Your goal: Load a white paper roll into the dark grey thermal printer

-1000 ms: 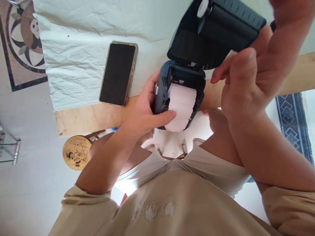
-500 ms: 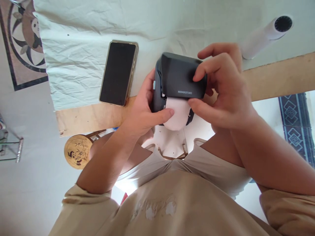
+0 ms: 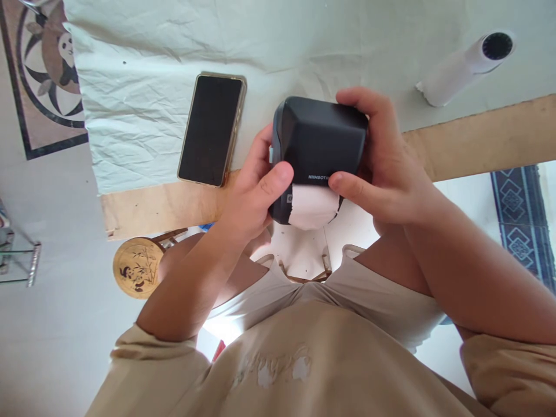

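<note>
A wooden table [image 3: 478, 142] is stretching across the upper part of the view, most of it lying under a creased pale cloth [image 3: 143, 121] whose near edge is stopping short of the table's near edge, leaving a bare strip of wood showing. At the middle of that near edge, a person in a beige top is gripping a small dark label printer [image 3: 319, 142] with both hands — it is sitting right over the table's near edge, partly overhanging it, and whether it is resting on the wood or being held just above cannot be told. Its lid is lying closed, and a white paper roll [image 3: 310, 207] is bulging out below the lid on the side nearest the person. The right hand [image 3: 382, 168] is wrapping around the printer's right side, fingers curling over the top and thumb pressing on the lid's front edge. The left hand [image 3: 254, 194] is clasping the left side, its thumb lying against the lid's lower left corner. Just left of the printer, a black-screened phone [image 3: 211, 129] is lying face up on the cloth, its near end reaching the cloth's edge. Toward the table's far right, well apart from the hands, a white tube [image 3: 460, 66] with a dark end is lying on the cloth.
</note>
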`<state>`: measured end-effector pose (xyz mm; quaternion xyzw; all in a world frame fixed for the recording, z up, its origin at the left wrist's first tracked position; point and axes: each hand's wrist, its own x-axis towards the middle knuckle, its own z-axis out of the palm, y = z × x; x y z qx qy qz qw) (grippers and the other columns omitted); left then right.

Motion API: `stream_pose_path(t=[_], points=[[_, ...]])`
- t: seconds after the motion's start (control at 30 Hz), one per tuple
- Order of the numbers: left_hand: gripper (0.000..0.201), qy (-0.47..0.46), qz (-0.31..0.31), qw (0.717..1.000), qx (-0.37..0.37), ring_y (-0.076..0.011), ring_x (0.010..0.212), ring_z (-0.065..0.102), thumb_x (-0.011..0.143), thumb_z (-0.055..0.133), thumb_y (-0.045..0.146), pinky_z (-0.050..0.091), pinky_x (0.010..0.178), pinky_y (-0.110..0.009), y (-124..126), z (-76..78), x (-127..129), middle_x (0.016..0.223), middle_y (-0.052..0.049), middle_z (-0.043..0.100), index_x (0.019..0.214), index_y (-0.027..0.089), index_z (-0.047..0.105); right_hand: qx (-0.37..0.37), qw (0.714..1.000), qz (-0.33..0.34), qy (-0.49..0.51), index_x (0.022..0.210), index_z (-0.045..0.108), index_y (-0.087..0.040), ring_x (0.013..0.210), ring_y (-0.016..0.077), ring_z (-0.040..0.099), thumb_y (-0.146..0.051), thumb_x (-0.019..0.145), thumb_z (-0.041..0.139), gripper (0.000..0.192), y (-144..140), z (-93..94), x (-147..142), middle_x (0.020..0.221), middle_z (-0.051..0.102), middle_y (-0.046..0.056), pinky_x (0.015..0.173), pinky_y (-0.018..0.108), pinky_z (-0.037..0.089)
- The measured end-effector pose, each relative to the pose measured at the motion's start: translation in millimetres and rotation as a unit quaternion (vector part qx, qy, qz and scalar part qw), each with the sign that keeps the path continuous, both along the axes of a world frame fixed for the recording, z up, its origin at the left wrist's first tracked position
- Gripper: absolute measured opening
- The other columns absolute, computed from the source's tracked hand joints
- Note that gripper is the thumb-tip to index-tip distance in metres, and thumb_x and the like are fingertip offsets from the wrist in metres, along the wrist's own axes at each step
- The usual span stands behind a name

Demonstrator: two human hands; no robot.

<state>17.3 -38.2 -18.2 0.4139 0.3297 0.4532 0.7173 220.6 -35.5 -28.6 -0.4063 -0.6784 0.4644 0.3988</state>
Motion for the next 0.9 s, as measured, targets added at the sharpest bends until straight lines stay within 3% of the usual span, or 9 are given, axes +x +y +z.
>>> stream_pose_path(t=[0.1,0.23,0.43,0.57,0.67,0.77,0.9], points=[[0.043,0.031,0.013,0.999,-0.026,-0.0211,0.123,0.065,0.095,0.063,0.047,0.057,0.073,-0.02,-2.4,6.2,3.1,0.119,-0.006,0.068,0.127,0.019,0.058,0.027,1.0,-0.002,0.001,0.141,0.035,-0.029,0.093,0.0171,0.056,-0.06,0.089,0.058,0.064,0.9,-0.9,-0.3,0.123,0.054,0.007,0.075,0.033,0.048],[0.034,0.031,0.009,0.999,-0.038,-0.0179,0.108,0.072,0.097,0.06,0.045,0.044,0.047,-0.015,-4.1,11.1,4.5,0.117,-0.005,0.069,0.122,0.022,0.062,-0.001,1.0,-0.003,-0.002,0.144,0.032,-0.029,0.087,0.0148,0.055,-0.062,0.089,0.06,0.07,0.9,-2.8,0.1,0.121,0.054,0.007,0.065,0.029,0.045],[0.031,0.029,-0.001,0.998,-0.055,-0.0096,0.076,0.07,0.097,0.06,0.041,0.041,0.042,-0.015,-2.0,11.6,2.2,0.113,-0.003,0.071,0.121,0.022,0.063,0.01,0.999,-0.013,-0.041,0.143,0.033,-0.028,0.085,0.013,0.056,-0.061,0.088,0.061,0.07,0.8,-2.6,1.9,0.124,0.055,0.007,0.061,0.027,0.046],[0.03,0.034,0.006,0.998,-0.053,-0.0105,0.074,0.069,0.097,0.06,0.043,0.047,0.049,-0.016,-0.6,12.1,3.2,0.099,-0.002,0.069,0.116,0.021,0.064,0.017,0.998,-0.025,-0.06,0.143,0.033,-0.028,0.08,0.0113,0.056,-0.063,0.089,0.059,0.069,0.6,-2.0,0.7,0.125,0.055,0.006,0.061,0.027,0.046],[0.041,0.042,0.023,0.995,-0.083,-0.0189,0.099,0.072,0.101,0.046,0.053,0.059,0.073,-0.023,0.5,11.6,5.5,0.101,-0.006,0.071,0.116,0.02,0.066,0.012,0.997,-0.037,-0.06,0.144,0.034,-0.027,0.076,0.0089,0.055,-0.065,0.087,0.059,0.073,-0.5,-0.3,-0.9,0.129,0.055,0.007,0.059,0.025,0.048],[0.056,0.068,0.059,0.987,-0.134,-0.0266,0.123,0.065,0.103,0.033,0.058,0.058,0.097,-0.034,1.4,9.4,6.5,0.108,-0.011,0.074,0.114,0.016,0.068,0.014,0.997,-0.054,-0.043,0.145,0.037,-0.024,0.081,0.0088,0.058,-0.06,0.089,0.058,0.07,-2.6,2.7,-1.7,0.139,0.052,0.009,0.061,0.024,0.051],[0.053,0.076,0.09,0.98,-0.159,-0.0272,0.131,0.062,0.101,0.04,0.059,0.057,0.104,-0.037,2.0,5.7,5.7,0.114,-0.01,0.074,0.12,0.019,0.068,0.026,0.998,-0.055,-0.026,0.143,0.041,-0.026,0.08,0.0096,0.059,-0.055,0.09,0.057,0.063,-4.9,3.4,-0.8,0.139,0.054,0.008,0.057,0.025,0.049]])
